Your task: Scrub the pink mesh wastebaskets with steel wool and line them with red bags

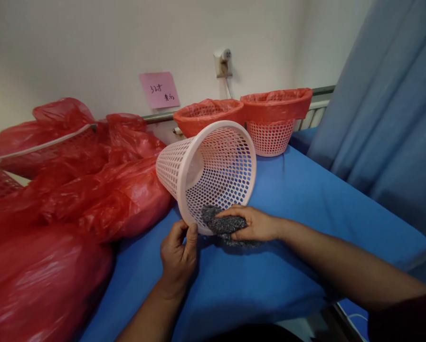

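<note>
A pale pink perforated plastic wastebasket (170, 164) lies tipped on its side on the blue-covered surface (230, 280), its round mouth facing me. My left hand (180, 251) pinches the lower left of the rim between thumb and fingers. In my right hand (257, 223) is a dark grey fuzzy cloth (230, 225), gripped in a bunch. The cloth presses on the bottom of the rim, and part of it reaches just inside the mouth.
Red plastic bags (127, 199), bulging, fill the left side. Behind stand two pink baskets with red liners, a left one (209, 114) and a right one (271, 135). A pink note (159, 90) and a socket (222, 64) are on the wall. A blue curtain (383, 109) hangs at right.
</note>
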`<state>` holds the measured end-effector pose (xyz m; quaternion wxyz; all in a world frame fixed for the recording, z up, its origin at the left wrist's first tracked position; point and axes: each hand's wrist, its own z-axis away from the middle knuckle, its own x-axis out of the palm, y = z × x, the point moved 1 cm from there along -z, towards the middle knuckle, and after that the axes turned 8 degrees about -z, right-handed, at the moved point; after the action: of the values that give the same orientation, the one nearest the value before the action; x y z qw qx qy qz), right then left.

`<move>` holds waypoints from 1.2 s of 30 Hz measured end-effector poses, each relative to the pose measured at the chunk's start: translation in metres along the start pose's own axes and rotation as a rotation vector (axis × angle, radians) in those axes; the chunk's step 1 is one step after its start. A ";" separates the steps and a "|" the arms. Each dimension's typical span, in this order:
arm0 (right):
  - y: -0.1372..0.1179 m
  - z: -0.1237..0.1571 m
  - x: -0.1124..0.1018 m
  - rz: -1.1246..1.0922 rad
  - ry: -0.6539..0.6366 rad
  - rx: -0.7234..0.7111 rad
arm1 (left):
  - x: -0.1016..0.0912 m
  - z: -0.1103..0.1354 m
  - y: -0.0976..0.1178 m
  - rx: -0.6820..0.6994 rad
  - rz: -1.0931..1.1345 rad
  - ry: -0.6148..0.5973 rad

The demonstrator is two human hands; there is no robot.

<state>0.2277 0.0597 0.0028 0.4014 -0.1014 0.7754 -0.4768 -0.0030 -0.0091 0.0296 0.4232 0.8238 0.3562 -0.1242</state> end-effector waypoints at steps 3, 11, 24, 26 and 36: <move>0.004 -0.001 -0.011 0.023 -0.028 0.015 | -0.002 -0.001 -0.002 -0.005 -0.010 0.063; 0.024 0.007 -0.054 0.572 0.362 0.379 | 0.000 -0.002 -0.002 -0.065 0.032 0.007; 0.020 0.003 -0.025 0.169 0.085 0.108 | 0.010 0.001 -0.002 -0.018 -0.064 -0.253; 0.026 0.004 -0.044 0.468 0.234 0.222 | 0.003 0.000 0.001 -0.012 -0.078 -0.148; 0.007 0.003 -0.023 0.362 0.158 0.243 | -0.001 -0.004 0.003 -0.028 -0.053 -0.004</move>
<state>0.2463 0.0738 0.0083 0.4278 0.1262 0.7468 -0.4933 -0.0022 -0.0073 0.0343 0.4318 0.8078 0.3789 -0.1319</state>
